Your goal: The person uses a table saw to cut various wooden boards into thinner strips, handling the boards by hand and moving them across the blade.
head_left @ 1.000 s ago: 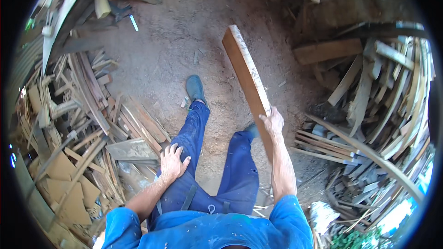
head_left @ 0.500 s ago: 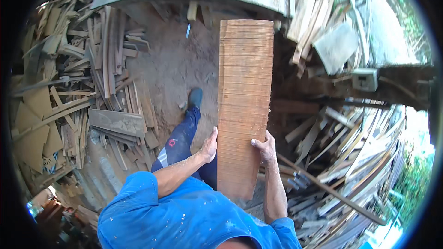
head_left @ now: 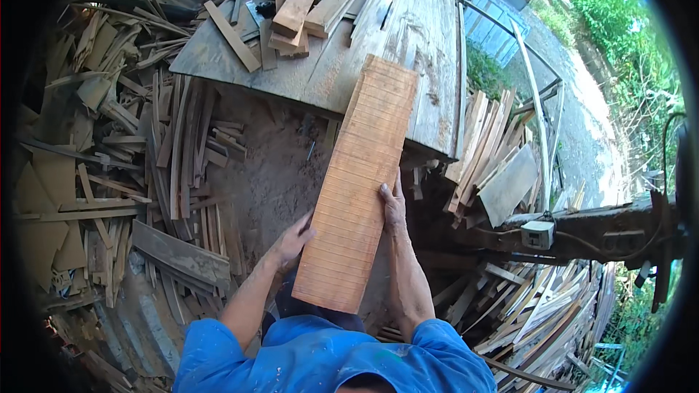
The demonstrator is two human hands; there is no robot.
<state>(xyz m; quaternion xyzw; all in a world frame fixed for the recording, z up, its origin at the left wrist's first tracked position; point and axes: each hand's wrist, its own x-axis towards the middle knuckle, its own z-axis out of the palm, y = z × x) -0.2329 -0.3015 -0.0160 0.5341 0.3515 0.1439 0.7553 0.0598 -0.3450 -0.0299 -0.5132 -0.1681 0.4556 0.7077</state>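
I hold a long reddish-brown wooden plank (head_left: 357,182) in front of my body, its broad face up and scored with parallel lines across its width. Its far end leans to the right and overlaps the near edge of the worktable (head_left: 429,65); whether it touches the tabletop I cannot tell. My left hand (head_left: 293,239) grips the left edge near the lower end, with the fingers partly hidden beneath. Farther up, my right hand (head_left: 394,202) is closed on the right edge, thumb against the side.
Several loose wood blocks (head_left: 302,4) lie on the table's far left. Scrap wood (head_left: 175,145) heaps up at left, and slats (head_left: 539,313) pile up at right. A beam (head_left: 597,233) carrying a small grey box (head_left: 537,234) juts in from the right.
The plank has swung from nearly straight ahead to a slant, its far end now over the table edge. Both hands keep hold of it. My view has lifted, showing more of the table.
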